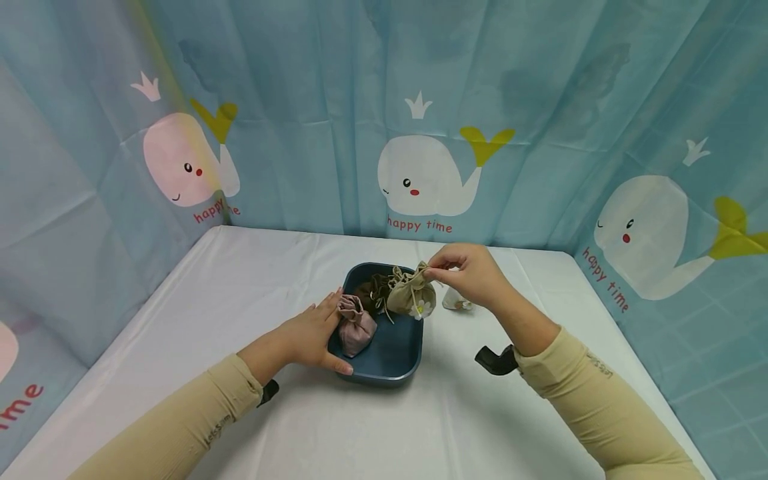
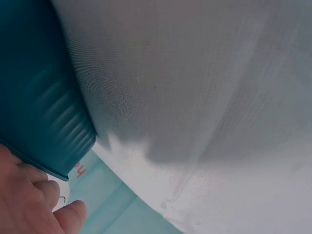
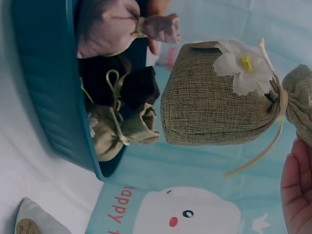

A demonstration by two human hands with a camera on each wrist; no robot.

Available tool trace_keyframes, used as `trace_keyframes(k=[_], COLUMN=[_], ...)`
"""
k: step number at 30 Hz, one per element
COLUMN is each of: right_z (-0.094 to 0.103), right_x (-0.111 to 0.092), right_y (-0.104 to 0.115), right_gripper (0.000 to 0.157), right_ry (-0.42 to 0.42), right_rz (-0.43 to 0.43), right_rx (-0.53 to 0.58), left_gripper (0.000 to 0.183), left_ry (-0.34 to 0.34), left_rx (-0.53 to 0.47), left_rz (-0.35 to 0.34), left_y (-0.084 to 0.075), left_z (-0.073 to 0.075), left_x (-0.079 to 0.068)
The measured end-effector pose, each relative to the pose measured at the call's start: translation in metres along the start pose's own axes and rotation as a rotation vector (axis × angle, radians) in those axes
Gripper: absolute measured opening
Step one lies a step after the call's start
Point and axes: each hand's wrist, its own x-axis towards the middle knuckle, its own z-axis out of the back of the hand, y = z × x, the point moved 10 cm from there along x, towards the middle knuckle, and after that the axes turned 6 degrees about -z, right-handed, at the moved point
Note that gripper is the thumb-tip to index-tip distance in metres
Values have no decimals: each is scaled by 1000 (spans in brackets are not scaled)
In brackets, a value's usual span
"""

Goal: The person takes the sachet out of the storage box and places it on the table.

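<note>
My right hand [image 1: 471, 272] pinches the gathered neck of a khaki burlap drawstring pouch [image 3: 219, 97] with a white flower on it. That pouch hangs over the right side of a dark blue plastic basin [image 1: 390, 381]. My left hand [image 1: 309, 333] rests against the basin's left side, fingers along the rim and thumb near the front. Inside the basin lie a pink pouch [image 1: 358, 333], a dark brown pouch [image 3: 139, 87] and another khaki pouch [image 3: 107, 139]. In the left wrist view, part of the left hand [image 2: 36, 200] shows by the basin's rim.
On the white-covered table [image 1: 384, 433], a pale pouch [image 1: 457, 300] with a round tag lies right of the basin, partly behind my right hand. A blue whale-print curtain [image 1: 336, 167] encloses the table's back and sides.
</note>
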Motion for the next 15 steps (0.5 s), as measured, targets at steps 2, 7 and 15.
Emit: trace_keyframes(k=[2, 7, 15], right_z=[4, 13, 21], right_x=[0, 0, 0], right_y=[-1, -1, 2], right_gripper=[7, 6, 7], right_ry=[-12, -45, -70], right_rz=[-4, -3, 18], right_rx=[0, 18, 48], left_gripper=[129, 127, 125], left_ry=[0, -1, 1], left_rx=[-2, -6, -11], left_rz=[1, 4, 2], left_y=[0, -1, -2], left_z=[0, 1, 2], left_x=[0, -1, -1])
